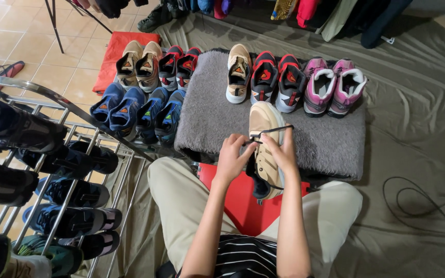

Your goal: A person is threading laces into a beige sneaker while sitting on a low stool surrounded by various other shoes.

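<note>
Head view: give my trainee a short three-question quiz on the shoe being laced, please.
1. True or false: both hands, left and right, are at the black lace of the beige shoe.
2. What does that shoe's toe rest on: A red mat, B grey rug, C metal rack?
3. Which colour is the pair at the right end of the rug's back row?

Key: 1 true. 2 B, the grey rug. 3 Pink, the pink pair.

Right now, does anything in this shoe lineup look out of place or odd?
Yes. On the grey mat, one beige shoe stands without its mate; the matching beige shoe is between the left hand and right hand, its black lace loose. The other pairs stand together.
</note>
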